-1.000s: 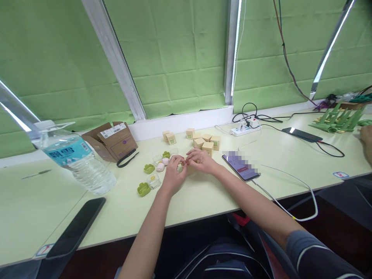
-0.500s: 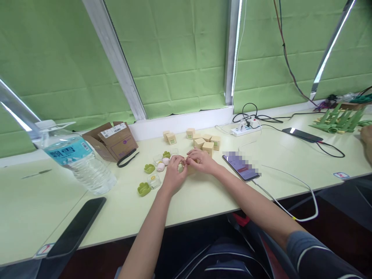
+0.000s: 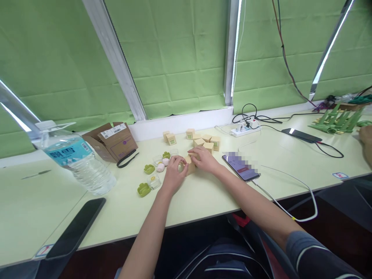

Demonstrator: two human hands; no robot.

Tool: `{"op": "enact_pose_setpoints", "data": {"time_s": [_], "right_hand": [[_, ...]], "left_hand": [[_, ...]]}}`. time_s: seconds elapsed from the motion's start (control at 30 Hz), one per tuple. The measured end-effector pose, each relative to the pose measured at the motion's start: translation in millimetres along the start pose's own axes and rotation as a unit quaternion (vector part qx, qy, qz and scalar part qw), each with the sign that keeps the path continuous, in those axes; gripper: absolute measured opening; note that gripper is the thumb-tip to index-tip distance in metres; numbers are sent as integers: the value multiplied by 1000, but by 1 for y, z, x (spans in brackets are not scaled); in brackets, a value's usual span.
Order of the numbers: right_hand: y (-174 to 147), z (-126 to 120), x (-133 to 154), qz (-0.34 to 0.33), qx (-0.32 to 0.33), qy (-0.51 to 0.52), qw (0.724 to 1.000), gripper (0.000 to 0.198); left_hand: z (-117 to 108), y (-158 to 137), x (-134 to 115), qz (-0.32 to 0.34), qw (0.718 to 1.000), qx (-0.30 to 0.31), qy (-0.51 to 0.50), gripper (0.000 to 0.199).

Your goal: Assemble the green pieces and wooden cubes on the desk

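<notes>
A small tan cardboard box point(image 3: 190, 166) is between my two hands, low over the table. My left hand point(image 3: 175, 173) is closed on its left side, thumb and fingers curled. From the right, my right hand point(image 3: 204, 159) grips the box's top and far side with bent fingers. To the left of my left hand are pale pink round pieces point(image 3: 161, 167), a clear little cup point(image 3: 154, 181) with a yellow spot, and green flower-shaped dishes point(image 3: 143, 189). Behind my right hand stand several more small tan boxes point(image 3: 208, 146), some with a window on one side.
A big water bottle point(image 3: 78, 159) and an open brown carton point(image 3: 113, 142) stand at left; a black phone point(image 3: 77, 226) lies in front. A phone with a lit screen point(image 3: 241, 167), its white cable and a power strip point(image 3: 245, 130) are at right. Another person's hand point(image 3: 366, 137) shows at the far right.
My right fingers have moved apart from my left fingertips, a little to the right. More of the small box shows between my hands. The surrounding things stay put.
</notes>
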State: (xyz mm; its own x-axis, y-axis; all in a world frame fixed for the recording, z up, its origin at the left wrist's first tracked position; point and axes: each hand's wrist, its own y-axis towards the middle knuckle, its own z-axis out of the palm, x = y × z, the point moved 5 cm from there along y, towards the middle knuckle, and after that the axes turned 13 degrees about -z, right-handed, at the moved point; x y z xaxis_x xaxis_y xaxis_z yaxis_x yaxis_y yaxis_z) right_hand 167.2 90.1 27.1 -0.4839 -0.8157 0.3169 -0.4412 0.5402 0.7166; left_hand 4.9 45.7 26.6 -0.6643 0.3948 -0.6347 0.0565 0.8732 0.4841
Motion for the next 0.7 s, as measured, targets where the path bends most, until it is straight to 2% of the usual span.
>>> {"op": "enact_pose_setpoints", "data": {"time_s": [0.33, 0.7], "right_hand": [[-2, 1, -10, 10, 18, -48, 999, 39], [-3, -3, -15, 17, 26, -77, 997, 54]], "left_hand": [[0, -2, 0, -11, 1000, 5, -2, 5], [2, -4, 1, -14, 1000, 26, -2, 22]]}}
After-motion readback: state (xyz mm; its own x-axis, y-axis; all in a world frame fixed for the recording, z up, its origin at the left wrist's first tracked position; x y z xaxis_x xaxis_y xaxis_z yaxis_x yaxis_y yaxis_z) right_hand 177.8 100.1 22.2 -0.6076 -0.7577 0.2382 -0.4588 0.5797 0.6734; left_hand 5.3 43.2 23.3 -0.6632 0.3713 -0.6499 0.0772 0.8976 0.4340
